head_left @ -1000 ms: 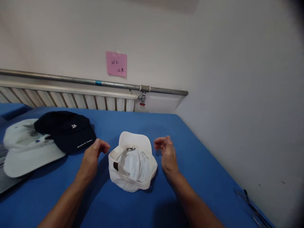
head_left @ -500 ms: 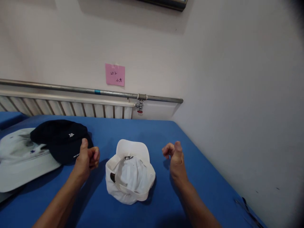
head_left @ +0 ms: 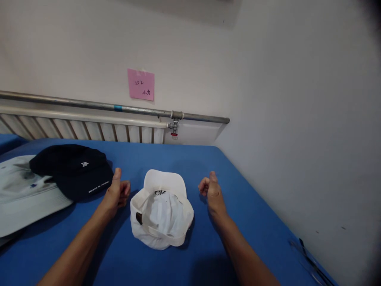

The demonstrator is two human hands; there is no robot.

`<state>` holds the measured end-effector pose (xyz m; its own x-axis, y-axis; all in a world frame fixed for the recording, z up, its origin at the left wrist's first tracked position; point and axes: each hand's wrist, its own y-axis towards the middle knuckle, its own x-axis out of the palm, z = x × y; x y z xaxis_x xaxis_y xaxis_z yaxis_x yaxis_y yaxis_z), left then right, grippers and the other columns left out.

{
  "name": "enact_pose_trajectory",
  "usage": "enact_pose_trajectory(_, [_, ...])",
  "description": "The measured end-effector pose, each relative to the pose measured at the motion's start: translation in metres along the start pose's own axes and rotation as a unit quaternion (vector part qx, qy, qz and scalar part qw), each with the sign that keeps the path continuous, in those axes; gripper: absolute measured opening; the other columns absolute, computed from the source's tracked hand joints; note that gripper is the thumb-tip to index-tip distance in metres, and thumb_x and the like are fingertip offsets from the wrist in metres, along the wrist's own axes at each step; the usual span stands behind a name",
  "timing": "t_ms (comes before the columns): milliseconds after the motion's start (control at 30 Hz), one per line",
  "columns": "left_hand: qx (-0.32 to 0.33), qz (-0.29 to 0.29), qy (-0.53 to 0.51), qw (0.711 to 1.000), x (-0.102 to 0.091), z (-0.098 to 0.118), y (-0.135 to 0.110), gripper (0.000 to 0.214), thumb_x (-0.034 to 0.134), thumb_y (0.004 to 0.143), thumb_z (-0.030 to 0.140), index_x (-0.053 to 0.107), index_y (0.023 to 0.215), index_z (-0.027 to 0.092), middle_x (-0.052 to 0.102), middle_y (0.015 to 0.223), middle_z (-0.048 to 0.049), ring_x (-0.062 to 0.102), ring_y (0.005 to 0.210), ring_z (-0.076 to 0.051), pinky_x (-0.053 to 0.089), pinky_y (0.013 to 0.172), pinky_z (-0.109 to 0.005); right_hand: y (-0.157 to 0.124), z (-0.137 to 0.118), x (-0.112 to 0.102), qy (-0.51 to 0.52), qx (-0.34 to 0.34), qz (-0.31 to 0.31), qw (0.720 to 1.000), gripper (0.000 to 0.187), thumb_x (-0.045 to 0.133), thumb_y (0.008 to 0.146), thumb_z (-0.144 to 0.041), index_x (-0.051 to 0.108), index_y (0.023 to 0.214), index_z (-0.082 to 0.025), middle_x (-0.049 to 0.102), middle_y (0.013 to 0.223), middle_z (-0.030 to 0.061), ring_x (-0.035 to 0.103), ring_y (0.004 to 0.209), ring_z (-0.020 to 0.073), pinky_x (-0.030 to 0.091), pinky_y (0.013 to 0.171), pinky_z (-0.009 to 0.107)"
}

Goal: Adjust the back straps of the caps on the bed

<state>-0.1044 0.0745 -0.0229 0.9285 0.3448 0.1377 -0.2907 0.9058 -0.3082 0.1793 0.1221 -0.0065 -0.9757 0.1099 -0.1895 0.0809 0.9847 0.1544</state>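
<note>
A white baseball cap [head_left: 162, 234] lies upside down on the blue surface, its brim pointing away from me and its hollow inside facing up. A dark buckle shows on its strap at the left. To the left of the cap, apart from it, is my left hand [head_left: 116, 192], thumb up and fingers curled in with nothing in them. My right hand [head_left: 212, 194] mirrors it on the other side, also empty, thumb raised and fingers curled. Neither hand touches the white cap. Just beyond the left hand rests a navy cap [head_left: 71, 167] with white lettering on its brim.
A pale cap [head_left: 26, 206] lies partly under the navy one at the left edge. Behind the blue surface [head_left: 190, 157] are a radiator [head_left: 89, 131], a metal pipe [head_left: 202, 118] and a pink note [head_left: 141, 84]. Glasses [head_left: 314, 264] lie near the right wall.
Both hands have moved inward, closer to the white cap, thumbs still up. The cap itself stays where it was. My view has tilted slightly down.
</note>
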Motion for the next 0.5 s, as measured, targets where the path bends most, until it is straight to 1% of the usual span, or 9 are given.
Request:
enact_pose_trajectory(200, [0.007, 0.002, 0.007, 1.0, 0.0008, 0.0004, -0.0032, 0.075, 0.027, 0.073, 0.087, 0.033, 0.043, 0.018, 0.019, 0.044, 0.0075, 0.013, 0.035, -0.004, 0.008, 0.036, -0.017, 0.002, 0.0025, -0.0011, 0.005, 0.008, -0.003, 1.0, 0.072, 0.021, 0.082, -0.079, 0.046, 0.049, -0.021, 0.044, 0.051, 0.0006, 0.038, 0.05, 0.013, 0.029, 0.052, 0.028])
enact_pose_trajectory(500, [0.003, -0.003, 0.01, 1.0, -0.0008, -0.0023, 0.0009, 0.076, 0.028, 0.07, 0.089, 0.033, 0.043, 0.018, 0.017, 0.044, 0.008, 0.012, 0.035, -0.004, 0.009, 0.036, -0.017, 0.0021, 0.0033, -0.002, 0.008, 0.013, -0.005, 1.0, 0.072, 0.02, 0.083, -0.079, 0.045, 0.049, -0.021, 0.043, 0.051, 0.0003, 0.037, 0.05, 0.0135, 0.028, 0.052, 0.028])
